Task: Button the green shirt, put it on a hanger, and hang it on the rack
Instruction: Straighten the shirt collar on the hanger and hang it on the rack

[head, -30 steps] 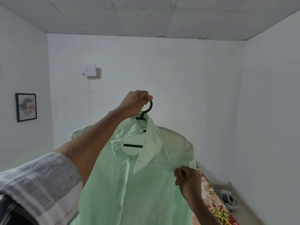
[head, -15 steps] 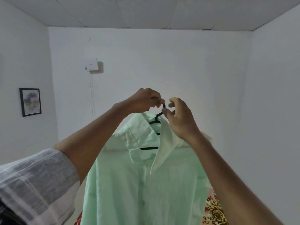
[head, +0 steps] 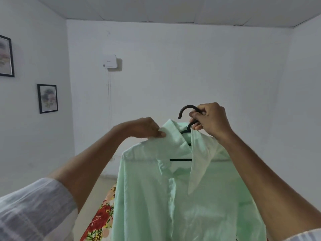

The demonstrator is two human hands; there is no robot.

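The right hand [head: 211, 119] is closed around the neck of the black plastic hanger [head: 186, 112], just below its curved hook; the fingers are curled and the thumb is pressed against the stem. The hook is seen above and to the 10 o'clock side of this hand, with its open end pointing down. The left hand [head: 144, 127] is placed at 9 o'clock from the hanger, and the edge of the shirt collar is pinched between its thumb and fingertips.

The pale green button-front shirt [head: 156, 197] is carried on the hanger and is held up in the air in front of the person, at the centre of the view. Its collar is raised, and one collar point hangs down at 6 o'clock from the right hand. The horizontal black bar of the hanger is visible inside the open neck. The front placket below the neck is seen closed; the single buttons cannot be told clearly.

A grey-white checked sleeve [head: 31, 209] is worn on the left arm, at 8 o'clock. Below the shirt, at 7 o'clock, a floral fabric in red, yellow and green [head: 99, 218] is seen. On the far white wall [head: 208, 70], at 11 o'clock from the hands, a small white box [head: 109, 61] is mounted. On the left wall, two black-framed pictures [head: 47, 98] are hung, at 9 and 10 o'clock.
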